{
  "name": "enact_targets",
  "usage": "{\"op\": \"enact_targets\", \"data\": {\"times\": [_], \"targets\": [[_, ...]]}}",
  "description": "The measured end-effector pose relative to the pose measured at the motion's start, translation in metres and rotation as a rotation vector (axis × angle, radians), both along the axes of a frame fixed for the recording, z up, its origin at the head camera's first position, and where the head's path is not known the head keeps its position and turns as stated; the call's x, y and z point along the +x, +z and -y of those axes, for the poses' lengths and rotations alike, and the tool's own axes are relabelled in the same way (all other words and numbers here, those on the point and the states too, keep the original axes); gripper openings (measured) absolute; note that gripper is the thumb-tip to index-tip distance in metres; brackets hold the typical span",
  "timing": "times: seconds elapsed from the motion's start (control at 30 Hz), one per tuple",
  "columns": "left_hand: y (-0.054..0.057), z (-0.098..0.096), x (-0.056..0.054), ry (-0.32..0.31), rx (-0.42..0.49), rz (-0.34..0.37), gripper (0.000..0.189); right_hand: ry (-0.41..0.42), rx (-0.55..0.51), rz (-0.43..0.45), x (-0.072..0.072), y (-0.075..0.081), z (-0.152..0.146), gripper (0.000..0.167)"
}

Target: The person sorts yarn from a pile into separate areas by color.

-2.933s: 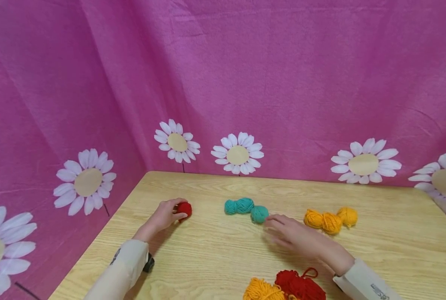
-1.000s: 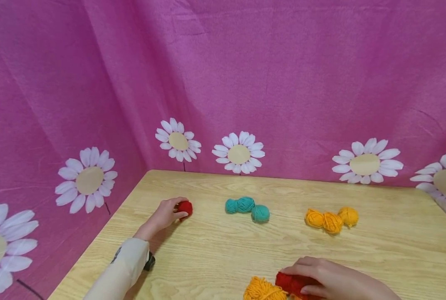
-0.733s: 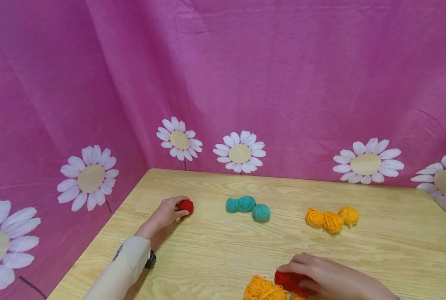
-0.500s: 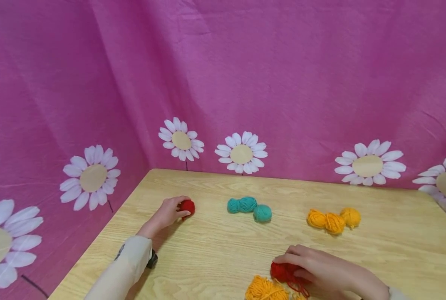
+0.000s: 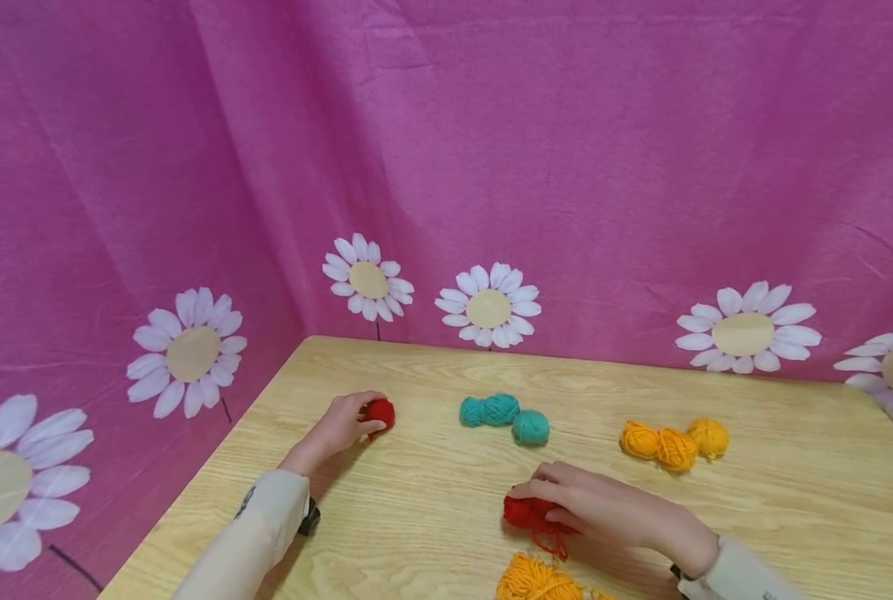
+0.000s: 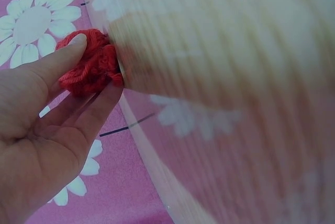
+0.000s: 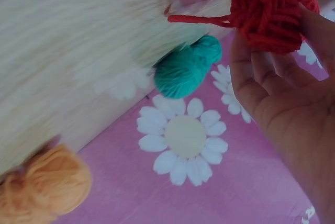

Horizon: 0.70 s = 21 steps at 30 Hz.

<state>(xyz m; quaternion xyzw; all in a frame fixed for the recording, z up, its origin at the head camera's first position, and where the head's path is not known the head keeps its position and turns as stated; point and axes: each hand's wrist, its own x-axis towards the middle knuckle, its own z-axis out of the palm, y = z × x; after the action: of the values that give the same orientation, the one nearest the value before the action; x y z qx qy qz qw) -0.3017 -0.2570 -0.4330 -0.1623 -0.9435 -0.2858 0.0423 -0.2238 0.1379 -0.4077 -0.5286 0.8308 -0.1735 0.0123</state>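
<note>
My left hand (image 5: 339,427) holds a small ball of red yarn (image 5: 381,414) on the left part of the table, thumb on one side and fingers on the other in the left wrist view. Between the fingers and thumb of my right hand (image 5: 592,504) is a larger red yarn ball (image 7: 268,14), held over the middle front of the table. A loose red strand (image 5: 550,543) hangs from it. The palm side of the right hand partly covers this ball in the head view. Just in front lies a yellow yarn bundle (image 5: 538,578), cut off by the frame's bottom edge.
Teal yarn balls (image 5: 501,409) sit in a short row near the middle back. Farther right stands a row of yellow yarn balls (image 5: 675,448). A pink curtain (image 5: 566,167) with white daisies closes off the wooden table's (image 5: 416,508) back and left sides.
My right hand went from beside the teal yarn to the front, took hold of the larger red yarn ball, and carried it left and away from me. The left hand kept its hold.
</note>
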Motion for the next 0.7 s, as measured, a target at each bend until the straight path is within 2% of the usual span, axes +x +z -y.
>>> {"op": "enact_targets", "data": {"times": [0.03, 0.13, 0.23, 0.27, 0.33, 0.4, 0.57, 0.7], "targets": [[-0.005, 0.004, -0.003, -0.024, 0.004, -0.027, 0.039, 0.01, 0.008, -0.023, -0.001, 0.001, 0.004, 0.042], [-0.003, 0.004, -0.001, -0.037, 0.005, -0.043, 0.038, 0.023, 0.041, -0.047, -0.005, 0.004, 0.017, 0.041], [-0.002, 0.003, 0.0, -0.017, 0.01, -0.025, 0.038, 0.038, 0.05, -0.039, -0.009, 0.005, 0.029, 0.04], [0.003, -0.001, 0.004, 0.009, 0.009, 0.006, 0.037, 0.039, 0.053, -0.036, -0.011, 0.005, 0.033, 0.039], [0.003, -0.002, 0.003, 0.024, 0.0, 0.019, 0.038, 0.046, 0.054, -0.04, -0.014, 0.005, 0.039, 0.04], [0.003, -0.003, 0.003, 0.043, -0.007, 0.035, 0.038, 0.045, 0.068, -0.071, -0.018, 0.005, 0.045, 0.04], [0.003, -0.005, 0.002, 0.052, -0.023, 0.028, 0.038, 0.022, 0.113, -0.135, -0.028, 0.007, 0.057, 0.039], [0.003, -0.004, 0.001, 0.053, -0.026, 0.029, 0.039, 0.022, 0.101, -0.167, -0.035, 0.008, 0.064, 0.039]]}}
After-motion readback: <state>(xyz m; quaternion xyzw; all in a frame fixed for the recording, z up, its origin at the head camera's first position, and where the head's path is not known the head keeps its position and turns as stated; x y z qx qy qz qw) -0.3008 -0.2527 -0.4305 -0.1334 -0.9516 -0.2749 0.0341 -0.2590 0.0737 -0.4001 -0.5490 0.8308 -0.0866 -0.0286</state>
